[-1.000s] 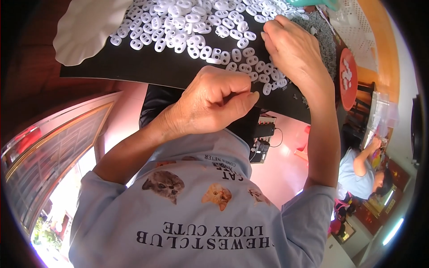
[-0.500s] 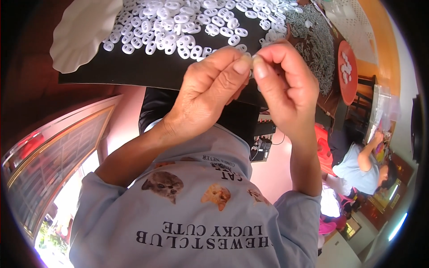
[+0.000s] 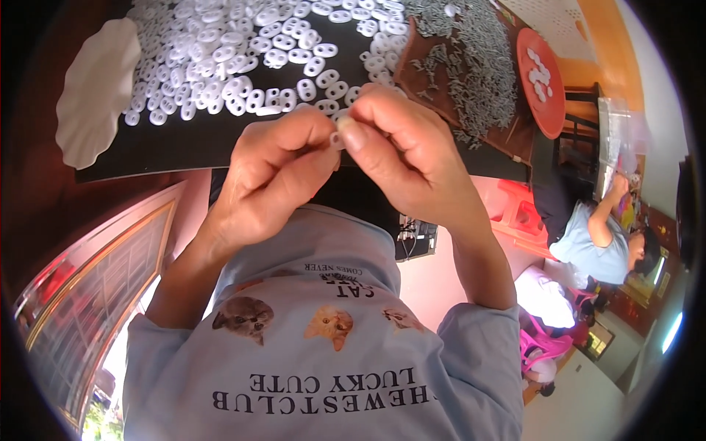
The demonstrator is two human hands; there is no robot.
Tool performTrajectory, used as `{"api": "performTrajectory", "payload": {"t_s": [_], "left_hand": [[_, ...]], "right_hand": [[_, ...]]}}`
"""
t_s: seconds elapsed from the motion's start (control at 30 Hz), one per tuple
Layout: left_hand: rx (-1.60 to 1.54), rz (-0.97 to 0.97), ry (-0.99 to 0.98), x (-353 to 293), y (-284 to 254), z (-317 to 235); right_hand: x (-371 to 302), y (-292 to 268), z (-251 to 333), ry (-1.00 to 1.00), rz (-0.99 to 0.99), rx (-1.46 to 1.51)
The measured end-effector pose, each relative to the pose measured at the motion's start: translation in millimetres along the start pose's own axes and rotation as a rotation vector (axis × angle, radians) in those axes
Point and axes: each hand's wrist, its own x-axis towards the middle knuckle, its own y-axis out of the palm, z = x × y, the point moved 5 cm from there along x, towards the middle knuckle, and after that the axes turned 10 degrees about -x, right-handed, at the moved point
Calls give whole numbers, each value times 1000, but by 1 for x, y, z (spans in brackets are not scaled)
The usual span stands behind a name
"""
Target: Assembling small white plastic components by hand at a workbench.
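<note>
A: Far left, about nine o'clock of the frame — what lies there?

B: White scalloped plate [image 3: 94, 88], resting on the left edge of the black mat [image 3: 184, 143]. Just to its right, at eleven to twelve o'clock, a broad heap of white two-hole plastic pieces [image 3: 243, 51] spread across the mat.

A: The hands?

B: Left hand [image 3: 276, 180] sits centre frame, slightly toward ten o'clock. Fingers curled in, thumb and forefinger pinched on a small white plastic piece [image 3: 337, 138]. Right hand [image 3: 408, 158] meets it from the two o'clock side; its thumb and fingertips close on the same piece. Both hands touch at the pinch, raised above the near edge of the mat.

A: Is there anything else in the pinch?

B: Cannot tell. The piece is mostly hidden by the fingertips; only a small pale ring shows between them.

A: Moving right?

B: At one o'clock, a brown board [image 3: 441, 81] bearing a pile of small grey metal pins [image 3: 478, 66], just beside the white heap. Further right, toward two o'clock, a round red lid [image 3: 544, 103] with a few white pieces on it.

A: Right edge?

B: At three to four o'clock, well apart from the hands, another person in a pale blue shirt [image 3: 592, 250], bent over. Below them, at four o'clock, a pink plastic stool [image 3: 548, 345].
</note>
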Motion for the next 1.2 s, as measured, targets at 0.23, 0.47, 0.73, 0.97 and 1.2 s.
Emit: {"api": "performTrajectory", "payload": {"t_s": [0.23, 0.47, 0.73, 0.97, 1.2], "left_hand": [[224, 6, 146, 0, 7, -3], [13, -55, -83, -2, 6, -2], [-75, 63, -77, -2, 2, -1], [104, 107, -79, -3, 3, -3], [-67, -20, -179, -5, 7, 5]], "right_hand": [[-3, -1, 4, -39, 69, -46], [-7, 0, 3, -7, 92, 0], [-11, 0, 0, 206, 179, 113], [-10, 2, 2, 95, 74, -1], [-12, -1, 10, 7, 18, -84]]}}
